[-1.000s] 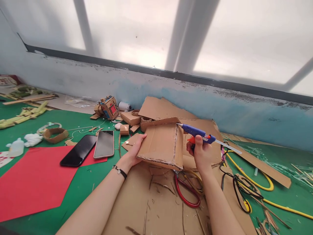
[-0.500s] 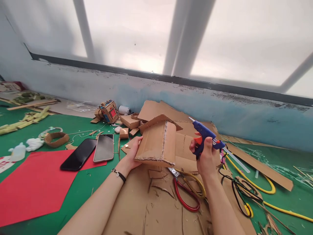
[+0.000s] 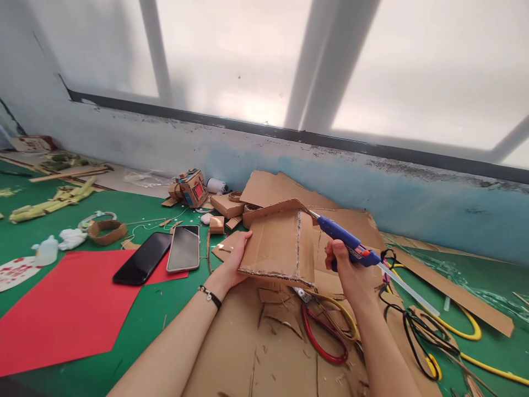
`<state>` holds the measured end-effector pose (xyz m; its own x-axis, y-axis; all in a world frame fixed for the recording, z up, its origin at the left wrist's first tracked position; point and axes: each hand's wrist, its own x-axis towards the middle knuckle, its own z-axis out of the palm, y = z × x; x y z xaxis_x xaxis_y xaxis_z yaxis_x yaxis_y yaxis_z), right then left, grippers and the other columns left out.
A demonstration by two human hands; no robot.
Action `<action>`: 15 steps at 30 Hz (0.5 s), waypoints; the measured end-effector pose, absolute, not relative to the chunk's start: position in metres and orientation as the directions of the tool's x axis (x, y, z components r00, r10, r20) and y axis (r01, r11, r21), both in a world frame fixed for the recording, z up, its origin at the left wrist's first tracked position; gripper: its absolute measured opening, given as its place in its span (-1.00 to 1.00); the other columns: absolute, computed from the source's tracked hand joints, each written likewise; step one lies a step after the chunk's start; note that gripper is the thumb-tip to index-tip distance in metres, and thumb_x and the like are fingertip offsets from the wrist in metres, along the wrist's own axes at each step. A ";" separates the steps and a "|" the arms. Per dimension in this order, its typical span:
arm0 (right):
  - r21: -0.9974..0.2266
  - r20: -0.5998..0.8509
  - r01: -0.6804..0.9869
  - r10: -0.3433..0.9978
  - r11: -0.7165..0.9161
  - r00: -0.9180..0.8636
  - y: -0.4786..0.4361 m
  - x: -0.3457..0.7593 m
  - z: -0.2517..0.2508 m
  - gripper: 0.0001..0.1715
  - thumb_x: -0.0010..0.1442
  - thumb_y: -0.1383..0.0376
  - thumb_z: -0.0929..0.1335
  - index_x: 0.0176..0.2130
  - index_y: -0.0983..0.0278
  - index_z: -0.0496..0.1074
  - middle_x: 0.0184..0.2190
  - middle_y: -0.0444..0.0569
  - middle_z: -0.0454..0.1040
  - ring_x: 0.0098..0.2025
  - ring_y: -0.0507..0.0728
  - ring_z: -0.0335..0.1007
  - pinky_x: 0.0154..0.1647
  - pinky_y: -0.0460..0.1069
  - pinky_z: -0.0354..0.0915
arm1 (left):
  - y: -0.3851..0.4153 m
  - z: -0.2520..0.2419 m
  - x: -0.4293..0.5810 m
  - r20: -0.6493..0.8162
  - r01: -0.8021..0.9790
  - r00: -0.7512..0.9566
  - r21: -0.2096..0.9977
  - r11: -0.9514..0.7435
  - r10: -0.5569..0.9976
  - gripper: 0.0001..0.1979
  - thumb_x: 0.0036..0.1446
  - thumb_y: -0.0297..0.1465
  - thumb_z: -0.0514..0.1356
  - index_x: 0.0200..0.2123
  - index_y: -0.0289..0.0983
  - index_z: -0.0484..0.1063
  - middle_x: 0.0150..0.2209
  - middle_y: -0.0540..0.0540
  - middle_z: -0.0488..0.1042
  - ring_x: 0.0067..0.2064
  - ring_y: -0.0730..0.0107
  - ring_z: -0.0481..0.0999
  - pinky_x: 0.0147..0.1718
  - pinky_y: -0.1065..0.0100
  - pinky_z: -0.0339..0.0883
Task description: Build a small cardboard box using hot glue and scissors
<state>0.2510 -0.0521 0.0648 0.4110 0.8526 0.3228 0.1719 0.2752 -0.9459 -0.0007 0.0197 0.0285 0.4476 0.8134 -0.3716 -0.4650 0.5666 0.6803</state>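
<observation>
My left hand [image 3: 233,259] grips the left side of a cardboard box [image 3: 270,245], tilted up above the cardboard sheet [image 3: 231,353]. Dried glue runs along the box's corner seam, and a bent cardboard flap [image 3: 275,208] sits across its far end. A blue glue gun [image 3: 341,234] with a clear glue stick [image 3: 409,289] out of its back is in my right hand [image 3: 349,270], fingers wrapped round the handle. Its nozzle points at the flap's right end, close to it; whether they touch I cannot tell. Below the box lie red-handled scissors [image 3: 324,336], their blades partly hidden.
Two phones [image 3: 142,259] rest by red paper [image 3: 70,309] on the left. A cardboard ring [image 3: 107,232], a small cardboard model [image 3: 192,187] and a white bottle [image 3: 46,251] stand further off. Black cord [image 3: 427,331] and yellow cable [image 3: 491,366] tangle at right, near a cardboard strip [image 3: 458,292].
The glue gun has tipped from steeply raised to flatter, and its nozzle has come to the flap's right end. The box has turned slightly in my left hand. The whole view has shifted.
</observation>
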 end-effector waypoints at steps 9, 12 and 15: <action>-0.945 0.294 0.280 0.810 0.168 0.507 -0.052 0.245 0.068 -0.19 0.02 -0.45 0.49 -0.41 0.22 0.44 -0.54 -0.08 0.44 -0.55 0.07 0.36 -0.52 -0.04 0.34 | 0.014 0.036 0.003 -0.409 -0.452 0.435 0.672 0.587 0.802 -0.41 0.45 -0.02 0.10 0.19 -0.41 0.50 -0.15 -0.25 0.73 -0.15 0.14 0.74 -0.25 0.33 0.57; -0.939 0.308 0.295 0.808 0.176 0.502 -0.053 0.245 0.068 -0.19 0.04 -0.45 0.48 -0.42 0.22 0.42 -0.56 -0.09 0.42 -0.55 0.07 0.35 -0.52 -0.04 0.33 | 0.015 0.035 0.003 -0.409 -0.448 0.438 0.673 0.589 0.800 -0.40 0.44 -0.01 0.10 0.20 -0.40 0.51 -0.11 -0.26 0.73 -0.14 0.14 0.75 -0.25 0.33 0.56; -0.940 0.310 0.286 0.815 0.186 0.489 -0.053 0.245 0.068 -0.19 0.03 -0.46 0.47 -0.42 0.21 0.41 -0.58 -0.10 0.41 -0.56 0.08 0.34 -0.54 -0.03 0.32 | 0.015 0.033 0.003 -0.403 -0.448 0.442 0.675 0.586 0.801 -0.39 0.42 0.00 0.14 0.22 -0.39 0.50 -0.06 -0.27 0.73 -0.13 0.12 0.75 -0.23 0.32 0.56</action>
<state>0.2454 -0.0531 0.0678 0.4895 0.8149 0.3103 0.2857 0.1863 -0.9400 0.0030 0.0151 0.0327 0.4422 0.8015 -0.4026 -0.4482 0.5863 0.6748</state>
